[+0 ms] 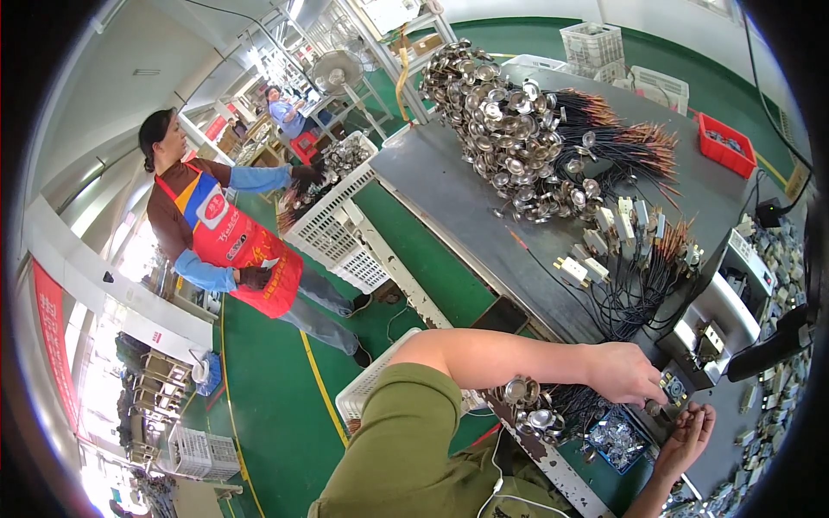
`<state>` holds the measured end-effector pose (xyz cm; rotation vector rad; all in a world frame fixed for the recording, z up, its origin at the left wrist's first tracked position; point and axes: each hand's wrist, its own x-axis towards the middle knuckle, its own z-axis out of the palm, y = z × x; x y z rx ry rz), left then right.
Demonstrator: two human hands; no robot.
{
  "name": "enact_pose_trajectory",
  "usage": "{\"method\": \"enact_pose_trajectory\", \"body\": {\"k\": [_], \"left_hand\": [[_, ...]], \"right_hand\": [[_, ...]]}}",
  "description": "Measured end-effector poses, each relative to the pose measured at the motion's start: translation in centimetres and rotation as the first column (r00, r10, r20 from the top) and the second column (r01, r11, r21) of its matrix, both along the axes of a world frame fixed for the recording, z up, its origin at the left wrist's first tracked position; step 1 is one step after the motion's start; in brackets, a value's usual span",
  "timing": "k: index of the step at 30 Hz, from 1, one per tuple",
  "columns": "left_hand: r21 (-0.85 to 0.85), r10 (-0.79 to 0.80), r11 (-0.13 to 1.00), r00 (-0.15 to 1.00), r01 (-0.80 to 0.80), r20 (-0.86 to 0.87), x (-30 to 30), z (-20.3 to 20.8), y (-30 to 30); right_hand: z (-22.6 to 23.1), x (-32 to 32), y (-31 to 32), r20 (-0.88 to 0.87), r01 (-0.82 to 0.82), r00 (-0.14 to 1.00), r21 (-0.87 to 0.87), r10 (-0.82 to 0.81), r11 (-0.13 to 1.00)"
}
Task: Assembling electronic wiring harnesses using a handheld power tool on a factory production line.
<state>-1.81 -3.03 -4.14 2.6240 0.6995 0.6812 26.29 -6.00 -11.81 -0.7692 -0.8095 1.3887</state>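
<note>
My left hand (626, 374) reaches across from the left, its fingers closed in a pinch beside a small metal fixture (674, 386) at the foot of a bench machine (710, 337). What the fingertips hold is too small to make out. Just below, my right hand (688, 439) comes up from the lower right with its thumb and fingers curled together; anything between them is hidden. Near my left forearm lie round metal caps (522, 393) on black wires. A blue tray (618, 439) of small shiny parts sits between them and my right hand.
A large heap of wired metal caps (509, 129) covers the far bench (432, 186). Nearer lie white connectors (572, 270) on black leads. A red bin (725, 145) stands far right; many small grey blocks (777, 285) line the right edge. A person in a red apron (237, 229) stands left, beside crates.
</note>
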Motion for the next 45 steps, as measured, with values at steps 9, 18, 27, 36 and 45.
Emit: {"method": "enact_pose_trajectory", "body": {"k": [9,18,27,36,45], "left_hand": [[0.001,-0.007,1.0,1.0,0.007,0.028,-0.1,0.0,0.0],[-0.002,0.0,1.0,1.0,0.0,0.024,0.0,0.0,0.1],[0.004,0.002,1.0,1.0,-0.002,0.029,-0.1,0.1,0.0],[-0.007,-0.002,1.0,1.0,0.002,0.013,0.0,0.3,-0.1],[-0.021,-0.003,1.0,1.0,0.002,-0.004,0.0,0.2,0.0]], "right_hand": [[-0.2,0.2,0.1,-0.003,0.017,1.0,-0.007,-0.017,1.0],[0.2,0.0,-0.1,-0.009,-0.005,1.0,-0.009,0.005,1.0],[0.7,-0.6,-0.2,0.001,0.056,0.998,-0.04,-0.056,0.998],[0.7,-0.3,-0.2,0.001,0.045,0.999,-0.04,-0.045,0.998],[0.6,0.0,-0.2,0.006,-0.003,1.0,-0.027,0.003,1.0]]}}
